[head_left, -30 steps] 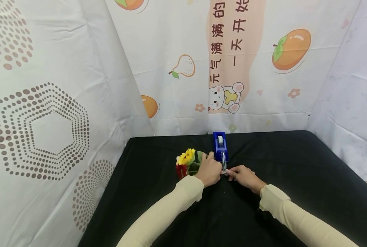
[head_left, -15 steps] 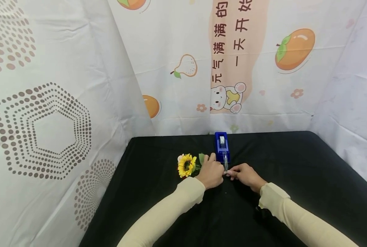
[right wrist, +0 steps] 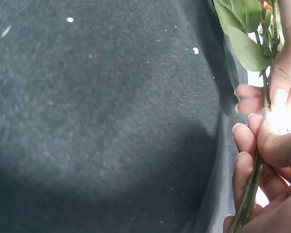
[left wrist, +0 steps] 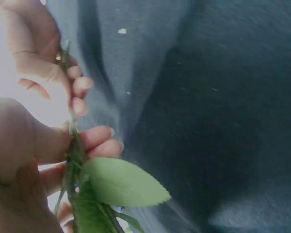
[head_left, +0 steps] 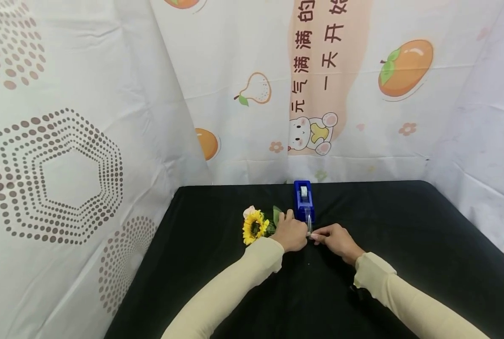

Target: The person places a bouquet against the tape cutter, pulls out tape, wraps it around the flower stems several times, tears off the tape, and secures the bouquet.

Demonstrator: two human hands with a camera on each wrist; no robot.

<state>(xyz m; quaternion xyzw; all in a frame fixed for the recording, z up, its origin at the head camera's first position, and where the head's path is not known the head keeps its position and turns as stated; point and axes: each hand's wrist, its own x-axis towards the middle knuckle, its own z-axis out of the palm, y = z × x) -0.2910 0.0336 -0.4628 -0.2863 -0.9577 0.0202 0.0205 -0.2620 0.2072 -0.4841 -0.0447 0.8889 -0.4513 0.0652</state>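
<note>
My left hand [head_left: 292,233] grips a bunch of artificial flowers by the green stems [left wrist: 73,150]. A yellow sunflower [head_left: 255,227] faces up at the blossom end, beside a pale pink flower [head_left: 249,212]. Green leaves [left wrist: 123,184] stick out near the left fingers. Close by, my right hand [head_left: 334,241] pinches the stems lower down, and their ends run through its curled fingers in the right wrist view. A shiny strip of clear tape [head_left: 309,223] runs from the blue tape dispenser [head_left: 304,207] to the stems between both hands.
The dispenser, with its tape roll [head_left: 304,191], stands near the back edge of the black-covered table [head_left: 387,226]. Printed cloth [head_left: 252,136] hangs behind and along both sides. Tiny pale specks lie on the black cloth.
The bunch has turned in the hands: the red flower in front a second ago is hidden, and the sunflower's face shows. Both hands stay close together below the dispenser.
</note>
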